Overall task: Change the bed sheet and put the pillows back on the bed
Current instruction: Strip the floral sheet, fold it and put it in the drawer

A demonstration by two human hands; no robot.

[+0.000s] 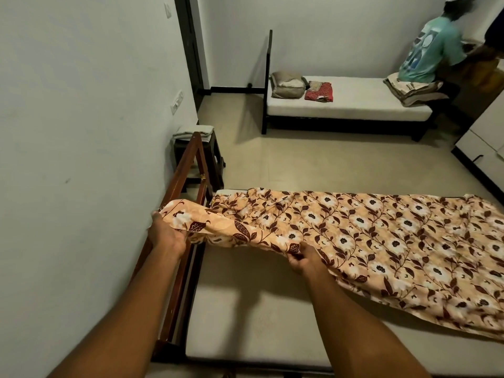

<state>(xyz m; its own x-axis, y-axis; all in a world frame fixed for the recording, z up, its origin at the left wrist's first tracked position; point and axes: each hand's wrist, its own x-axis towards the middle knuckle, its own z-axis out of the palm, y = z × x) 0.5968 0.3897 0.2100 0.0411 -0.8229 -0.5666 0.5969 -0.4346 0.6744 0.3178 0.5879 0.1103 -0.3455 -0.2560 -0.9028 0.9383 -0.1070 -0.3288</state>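
An orange bed sheet with brown leaves and white flowers (368, 236) lies crumpled over the far half of the bare white mattress (245, 317). My left hand (166, 233) grips one corner of the sheet, lifted over the brown wooden headboard (180, 186). My right hand (302, 257) pinches the sheet's near edge above the mattress. The near half of the mattress is uncovered. Beige pillows (287, 84) lie on a second bed across the room.
The second bed (349, 105) stands at the back wall with a red cloth (319, 92) and folded linen (409, 90); a person in a teal shirt (428, 50) sits on it. A dark stool with folded cloth (193, 132) stands beyond the headboard. Tiled floor lies between the beds.
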